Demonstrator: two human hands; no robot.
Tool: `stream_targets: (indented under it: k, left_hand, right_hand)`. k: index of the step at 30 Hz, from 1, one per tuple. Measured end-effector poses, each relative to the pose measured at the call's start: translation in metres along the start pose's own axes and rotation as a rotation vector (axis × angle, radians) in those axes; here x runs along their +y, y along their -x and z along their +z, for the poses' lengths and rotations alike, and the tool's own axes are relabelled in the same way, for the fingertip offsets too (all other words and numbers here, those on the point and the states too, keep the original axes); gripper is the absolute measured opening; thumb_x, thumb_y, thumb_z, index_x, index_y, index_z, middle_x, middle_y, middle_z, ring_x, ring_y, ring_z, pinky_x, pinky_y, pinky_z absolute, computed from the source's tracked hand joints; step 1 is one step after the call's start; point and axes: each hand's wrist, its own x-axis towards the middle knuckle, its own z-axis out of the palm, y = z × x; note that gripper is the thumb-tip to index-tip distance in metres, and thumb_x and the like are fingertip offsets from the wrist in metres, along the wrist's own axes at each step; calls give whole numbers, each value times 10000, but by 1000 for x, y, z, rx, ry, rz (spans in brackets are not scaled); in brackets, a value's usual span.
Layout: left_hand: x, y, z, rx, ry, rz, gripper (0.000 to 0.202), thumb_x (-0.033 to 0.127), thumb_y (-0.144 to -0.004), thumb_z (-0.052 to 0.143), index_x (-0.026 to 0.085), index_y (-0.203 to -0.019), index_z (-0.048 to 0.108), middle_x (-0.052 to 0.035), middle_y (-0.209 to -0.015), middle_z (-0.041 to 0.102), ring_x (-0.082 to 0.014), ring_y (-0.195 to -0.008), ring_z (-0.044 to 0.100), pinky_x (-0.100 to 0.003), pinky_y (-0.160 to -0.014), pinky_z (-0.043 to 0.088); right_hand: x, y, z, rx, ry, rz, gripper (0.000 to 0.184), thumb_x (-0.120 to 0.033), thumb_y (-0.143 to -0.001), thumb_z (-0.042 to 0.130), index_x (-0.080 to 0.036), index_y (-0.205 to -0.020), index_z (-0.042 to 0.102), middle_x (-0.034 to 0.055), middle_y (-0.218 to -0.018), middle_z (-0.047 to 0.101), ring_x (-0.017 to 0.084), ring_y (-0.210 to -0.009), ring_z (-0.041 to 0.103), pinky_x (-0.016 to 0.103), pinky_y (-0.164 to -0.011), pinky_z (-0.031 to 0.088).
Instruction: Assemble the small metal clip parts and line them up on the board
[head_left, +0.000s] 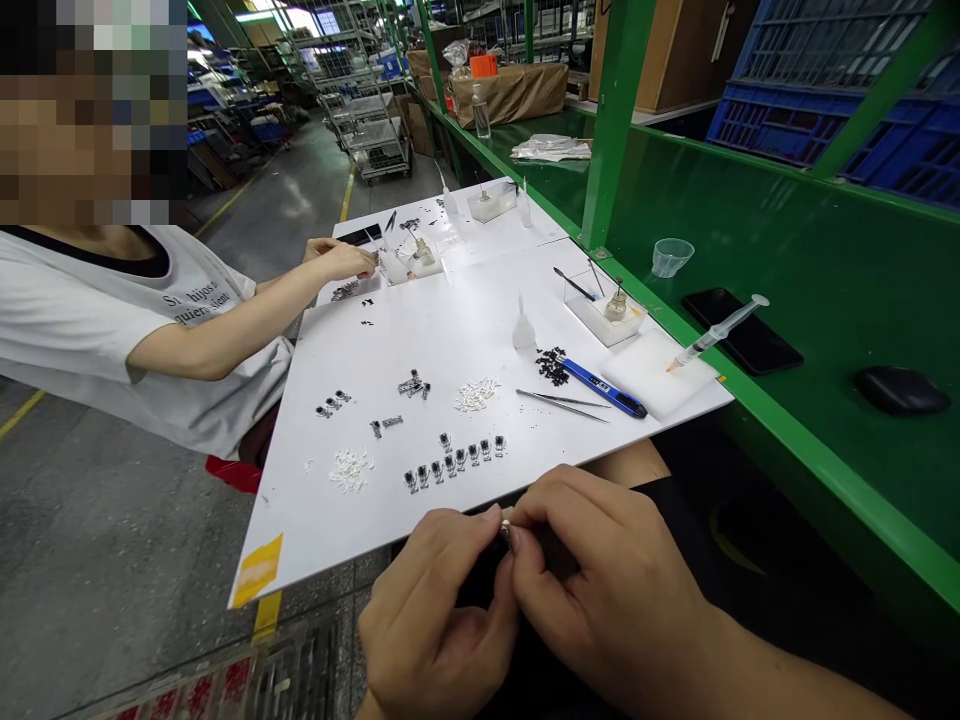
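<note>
My left hand [431,605] and my right hand [607,580] meet just below the near edge of a white board [420,340]. Their fingertips pinch one small metal part [506,530] between them; both hands are closed on it. On the board just above lies a row of several small metal clips [454,460]. Beside it are heaps of tiny white plastic pieces [351,468], a second white heap [476,395] and a heap of small black parts [553,365]. More metal pieces [412,385] lie mid-board.
Tweezers [562,403], a blue pen-like tool [600,385], a small white dropper bottle [523,328] and a clear tray [606,315] lie at the right. A syringe [716,335], phone [742,330] and cup [671,256] rest on the green bench. A co-worker's hand [341,262] works at the far board.
</note>
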Motion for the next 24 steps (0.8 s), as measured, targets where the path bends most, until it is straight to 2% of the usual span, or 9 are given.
stream_targets:
  k: [5, 13, 20, 24]
  left_hand:
    - [0, 2, -1, 5, -17, -49, 422, -68, -728, 726, 121, -1104, 693, -5, -857, 721, -120, -792, 690, -216, -709, 576]
    - [6, 0, 2, 54, -9, -108, 453, -45, -757, 720, 194, -1142, 714, 8, -808, 755, -149, -681, 710, -246, -590, 593]
    - [7, 2, 6, 122, -11, -66, 576, -123, -705, 727, 190, -1189, 710, 10, -835, 756, -133, -719, 706, -229, -622, 590]
    - [5, 2, 7, 141, -40, -48, 562, -104, -704, 737, 192, -1182, 719, 7, -808, 755, -148, -694, 706, -243, -589, 584]
  right_hand:
    - [1, 2, 4, 53, 59, -68, 209, -55, -827, 540, -120, -660, 648, 61, -601, 650, 164, -540, 616, 278, -519, 511]
    - [-1, 3, 3, 72, 77, -140, 200, -87, -883, 517, -166, -767, 660, 42, -629, 658, 171, -592, 647, 278, -586, 568]
    - [-2, 3, 3, 61, 79, -159, 207, -80, -893, 499, -187, -851, 671, 32, -640, 667, 173, -600, 655, 281, -606, 582]
    - [-1, 3, 2, 63, 74, -167, 211, -64, -883, 505, -184, -877, 679, 35, -642, 669, 180, -615, 662, 287, -620, 587]
